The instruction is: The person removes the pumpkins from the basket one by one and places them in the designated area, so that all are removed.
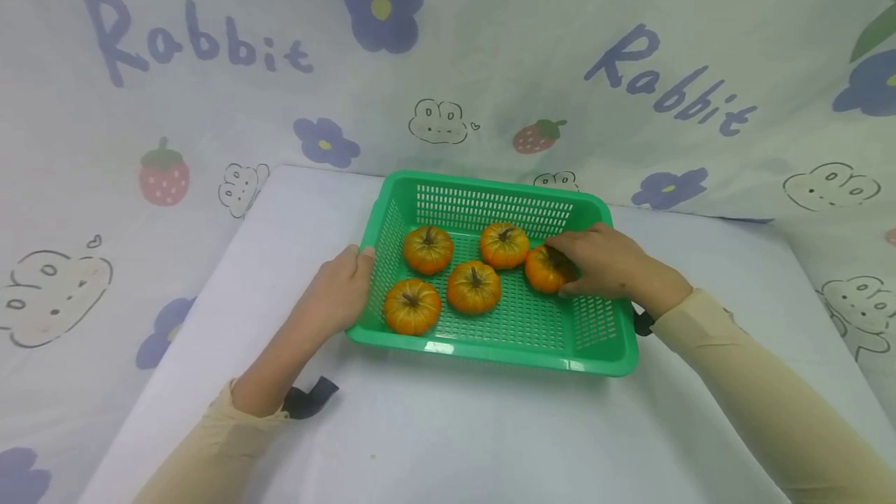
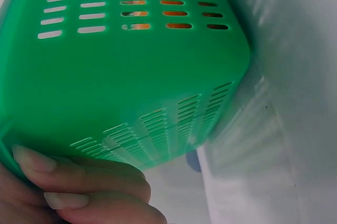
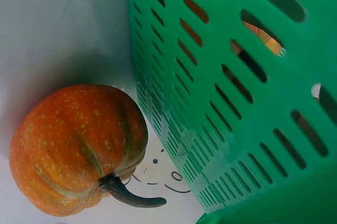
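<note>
A green plastic basket (image 1: 483, 344) with slotted sides stands on the white table, several small orange pumpkins inside it. My left hand (image 1: 343, 290) grips the basket's left rim, its fingers curled under the edge in the left wrist view. At the basket's right end, my right hand (image 1: 605, 261) holds the rightmost pumpkin (image 1: 542, 271) from above, fingers on the far side and thumb on the near side. The other pumpkins sit to its left, among them one in the middle (image 1: 474, 288). The right wrist view does not show the right hand.
Outside the basket, another orange pumpkin (image 3: 79, 150) with a dark curved stem lies beside the slotted wall in the right wrist view. A white cloth (image 1: 448, 68) printed with rabbits, flowers and strawberries hangs behind the table (image 1: 448, 434), close to the basket's far side.
</note>
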`<state>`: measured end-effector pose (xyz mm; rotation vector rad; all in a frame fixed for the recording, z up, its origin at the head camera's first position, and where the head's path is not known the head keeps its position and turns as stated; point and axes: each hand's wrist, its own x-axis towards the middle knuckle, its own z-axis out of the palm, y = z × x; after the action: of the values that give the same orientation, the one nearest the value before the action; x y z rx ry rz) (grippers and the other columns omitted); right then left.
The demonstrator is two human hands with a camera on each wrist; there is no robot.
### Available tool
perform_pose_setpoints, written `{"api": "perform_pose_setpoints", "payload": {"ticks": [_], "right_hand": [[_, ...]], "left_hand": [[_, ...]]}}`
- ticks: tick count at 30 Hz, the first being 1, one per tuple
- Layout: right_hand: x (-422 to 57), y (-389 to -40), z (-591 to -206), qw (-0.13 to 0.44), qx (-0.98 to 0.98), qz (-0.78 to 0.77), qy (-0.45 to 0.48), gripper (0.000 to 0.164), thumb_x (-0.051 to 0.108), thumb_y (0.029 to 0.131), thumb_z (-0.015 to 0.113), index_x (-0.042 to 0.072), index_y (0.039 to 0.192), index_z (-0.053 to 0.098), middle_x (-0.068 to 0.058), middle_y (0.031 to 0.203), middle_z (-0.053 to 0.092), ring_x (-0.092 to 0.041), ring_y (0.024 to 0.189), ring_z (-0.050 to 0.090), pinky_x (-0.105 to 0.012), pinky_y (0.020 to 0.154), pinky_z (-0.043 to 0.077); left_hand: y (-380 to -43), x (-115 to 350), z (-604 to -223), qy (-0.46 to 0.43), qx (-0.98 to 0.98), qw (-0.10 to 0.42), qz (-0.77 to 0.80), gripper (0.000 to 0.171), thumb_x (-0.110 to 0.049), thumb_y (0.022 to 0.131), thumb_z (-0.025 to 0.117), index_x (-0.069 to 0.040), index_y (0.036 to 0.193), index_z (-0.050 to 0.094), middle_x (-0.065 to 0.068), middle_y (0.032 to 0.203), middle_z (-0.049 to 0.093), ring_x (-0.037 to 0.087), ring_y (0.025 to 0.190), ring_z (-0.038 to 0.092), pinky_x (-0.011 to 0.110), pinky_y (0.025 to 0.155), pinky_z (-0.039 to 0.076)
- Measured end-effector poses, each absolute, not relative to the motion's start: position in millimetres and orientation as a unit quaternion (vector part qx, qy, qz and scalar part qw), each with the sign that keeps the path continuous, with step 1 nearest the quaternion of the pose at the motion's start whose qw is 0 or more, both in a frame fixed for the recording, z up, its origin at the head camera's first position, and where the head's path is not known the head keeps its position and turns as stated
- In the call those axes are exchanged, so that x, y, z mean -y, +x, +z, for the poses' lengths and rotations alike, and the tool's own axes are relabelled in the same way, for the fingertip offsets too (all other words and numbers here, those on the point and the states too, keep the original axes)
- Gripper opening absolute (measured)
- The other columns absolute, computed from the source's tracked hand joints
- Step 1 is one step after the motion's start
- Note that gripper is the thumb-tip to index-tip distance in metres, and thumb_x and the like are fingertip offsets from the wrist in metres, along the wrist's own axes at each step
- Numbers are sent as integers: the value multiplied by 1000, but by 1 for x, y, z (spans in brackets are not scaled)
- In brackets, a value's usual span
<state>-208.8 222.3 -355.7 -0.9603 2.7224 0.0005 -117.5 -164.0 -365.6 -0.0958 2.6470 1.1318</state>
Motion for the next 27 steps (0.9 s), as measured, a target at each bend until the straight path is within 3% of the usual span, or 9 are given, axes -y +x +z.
{"api": "perform_pose_setpoints", "payload": {"ticks": [27], "right_hand": [[-221, -207, -361, 115, -942, 5, -316, 79, 41, 83, 90, 5, 145, 59, -14, 139, 65, -34, 122, 63, -55, 109, 40]], "left_hand": [[-118, 165, -370, -33, -906, 127, 403, 48, -42, 115, 22, -3, 112, 48, 14, 81, 55, 25, 65, 56, 36, 57, 52]]}}
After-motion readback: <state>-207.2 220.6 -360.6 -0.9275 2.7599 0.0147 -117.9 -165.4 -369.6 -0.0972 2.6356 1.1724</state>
